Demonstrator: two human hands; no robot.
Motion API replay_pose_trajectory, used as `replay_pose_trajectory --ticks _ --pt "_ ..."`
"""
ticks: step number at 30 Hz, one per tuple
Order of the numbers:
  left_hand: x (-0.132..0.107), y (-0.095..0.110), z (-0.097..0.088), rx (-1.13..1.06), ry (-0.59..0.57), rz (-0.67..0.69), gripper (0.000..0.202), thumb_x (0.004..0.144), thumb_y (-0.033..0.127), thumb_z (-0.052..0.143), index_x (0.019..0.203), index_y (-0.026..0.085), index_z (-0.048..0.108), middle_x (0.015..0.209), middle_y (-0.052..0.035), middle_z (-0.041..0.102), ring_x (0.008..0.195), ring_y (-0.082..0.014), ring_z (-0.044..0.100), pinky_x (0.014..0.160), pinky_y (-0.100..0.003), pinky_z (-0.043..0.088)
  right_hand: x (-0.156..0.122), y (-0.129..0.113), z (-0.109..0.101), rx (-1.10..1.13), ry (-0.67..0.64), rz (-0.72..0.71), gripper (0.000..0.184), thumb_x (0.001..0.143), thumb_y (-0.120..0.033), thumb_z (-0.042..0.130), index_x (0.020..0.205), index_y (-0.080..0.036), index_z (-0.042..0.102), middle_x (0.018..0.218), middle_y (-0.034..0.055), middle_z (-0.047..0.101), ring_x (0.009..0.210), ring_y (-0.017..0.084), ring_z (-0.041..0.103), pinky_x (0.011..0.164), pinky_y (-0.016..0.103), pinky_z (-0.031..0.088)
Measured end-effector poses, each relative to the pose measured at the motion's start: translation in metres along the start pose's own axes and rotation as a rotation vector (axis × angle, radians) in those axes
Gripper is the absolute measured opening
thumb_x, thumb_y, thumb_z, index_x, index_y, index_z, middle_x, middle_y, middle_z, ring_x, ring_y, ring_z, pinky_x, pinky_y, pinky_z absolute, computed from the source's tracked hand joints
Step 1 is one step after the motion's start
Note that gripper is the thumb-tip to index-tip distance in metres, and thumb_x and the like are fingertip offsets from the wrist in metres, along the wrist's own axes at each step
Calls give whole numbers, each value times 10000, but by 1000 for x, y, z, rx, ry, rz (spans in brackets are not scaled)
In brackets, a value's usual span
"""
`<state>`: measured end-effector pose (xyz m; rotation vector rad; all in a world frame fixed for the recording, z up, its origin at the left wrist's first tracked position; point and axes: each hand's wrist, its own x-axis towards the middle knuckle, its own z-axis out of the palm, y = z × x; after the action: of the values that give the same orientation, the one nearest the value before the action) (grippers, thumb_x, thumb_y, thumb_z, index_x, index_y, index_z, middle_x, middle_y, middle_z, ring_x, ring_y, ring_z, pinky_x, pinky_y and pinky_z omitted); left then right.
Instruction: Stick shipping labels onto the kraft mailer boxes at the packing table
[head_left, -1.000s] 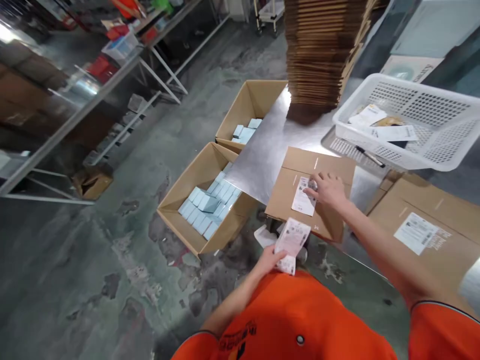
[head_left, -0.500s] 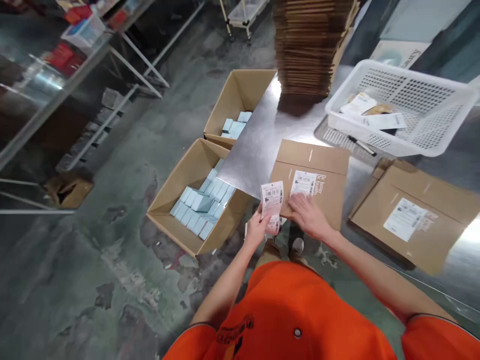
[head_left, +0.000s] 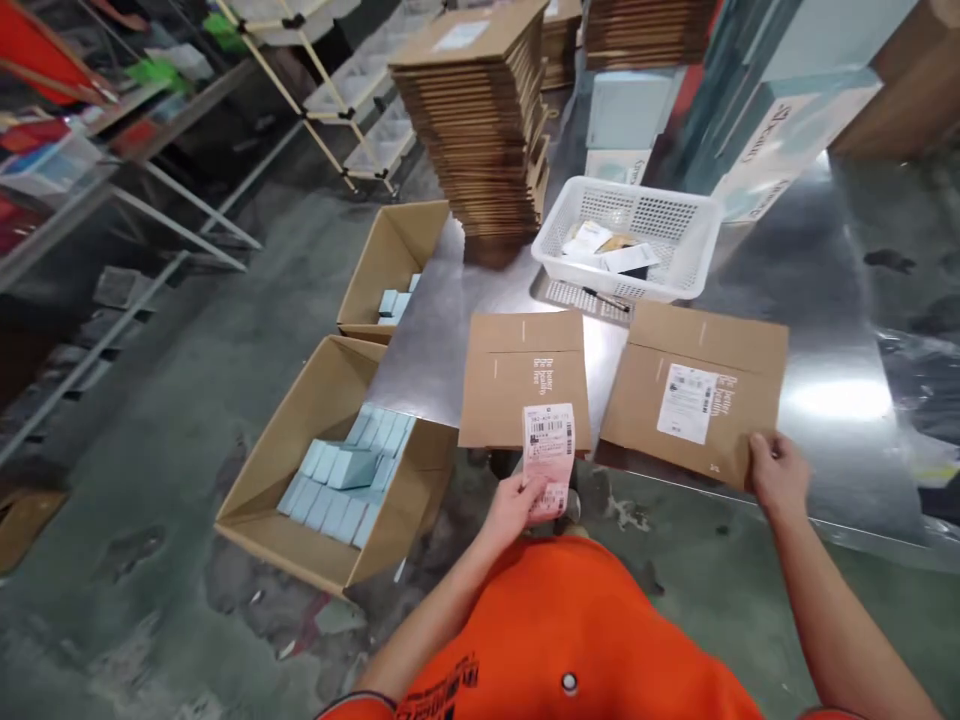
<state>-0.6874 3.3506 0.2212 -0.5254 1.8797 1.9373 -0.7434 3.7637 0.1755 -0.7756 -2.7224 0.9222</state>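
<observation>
My left hand (head_left: pixel 514 512) pinches a strip of printed shipping labels (head_left: pixel 548 445), held over the near edge of a flat folded carton (head_left: pixel 491 385) with white lettering and no label on its visible face. My right hand (head_left: pixel 780 475) is closed on the near right corner of another flat carton (head_left: pixel 645 375), its fingers partly hidden. A white shipping label (head_left: pixel 686 403) is stuck on that carton beside its printed words. Both cartons lie side by side along the near edge of the metal table (head_left: pixel 420 375).
A white plastic basket (head_left: pixel 697 240) with papers stands behind the cartons, a marker (head_left: pixel 606 299) before it. A tall stack of flat cartons (head_left: pixel 480 140) rises at the back left. Left of the table, an open box (head_left: pixel 259 480) holds pale blue small boxes (head_left: pixel 352 465).
My right hand has left the label it pressed on the left carton and now grips a labelled carton at the right. An unlabelled carton shows at the left. The view has shifted.
</observation>
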Motion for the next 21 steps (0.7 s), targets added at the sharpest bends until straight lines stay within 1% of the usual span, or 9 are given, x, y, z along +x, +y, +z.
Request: replay_pose_trajectory --ticks 3,6,7,9,12,14,16,19,21 --pt "3 -2 8 143 1 21 458 679 571 714 654 116 662 567 17 531 573 -105 466 555 -235 393 4 -5 -9 -96 29 58 685 771 -640 451 1097 -59 615 1081 323 606 1030 446 559 835 564 432" --pt "1 -3 16 152 -48 -35 426 697 541 705 706 116 672 607 11 551 588 -114 488 562 -241 399 -3 -72 5 -44 17 -217 909 731 -667 539 1353 -8 468 1371 329 454 1293 454 400 1033 585 342" --pt "-1 -2 18 119 -72 -60 423 704 537 699 746 116 683 646 0 579 615 -129 522 587 -254 430 -8 -101 13 50 -93 -351 896 735 -670 554 1379 -55 455 1380 281 471 1292 407 425 1040 542 370" --pt "-4 0 19 73 -101 -88 427 715 532 683 784 110 691 717 -30 626 681 -167 585 662 -301 485 -24 -157 28 282 -498 -547 705 759 -656 567 1270 -170 551 1250 172 591 1157 303 553 934 424 482" --pt "-8 10 14 57 -87 21 413 668 412 748 949 111 711 930 -79 695 862 -215 633 828 -347 498 -54 -212 49 345 -942 -658 446 802 -637 528 786 -198 603 760 55 642 742 198 602 644 297 492" --pt "-6 19 7 -5 -43 170 629 578 284 814 1172 151 657 1162 -97 672 1014 -231 613 906 -337 477 -71 -226 63 307 -989 -660 488 830 -642 474 628 -199 512 585 16 558 592 159 528 541 263 422" --pt "-2 28 0 -60 46 268 666 561 229 811 1200 163 632 1190 -95 660 1014 -215 601 887 -312 474 -83 -230 75 309 -995 -675 522 850 -655 428 617 -196 515 571 13 556 573 153 515 526 258 398" --pt "8 33 -8 -2 221 220 229 669 300 728 799 123 661 767 -22 648 724 -141 550 692 -258 441 -97 -230 86 303 -961 -731 487 850 -635 446 731 -194 616 683 37 638 653 185 576 588 279 434" --pt "17 27 -13 40 300 139 269 694 365 707 624 141 576 593 30 532 610 -106 463 585 -235 366 -100 -233 94 256 -882 -770 414 842 -580 482 794 -204 648 763 55 669 718 207 604 637 298 448"
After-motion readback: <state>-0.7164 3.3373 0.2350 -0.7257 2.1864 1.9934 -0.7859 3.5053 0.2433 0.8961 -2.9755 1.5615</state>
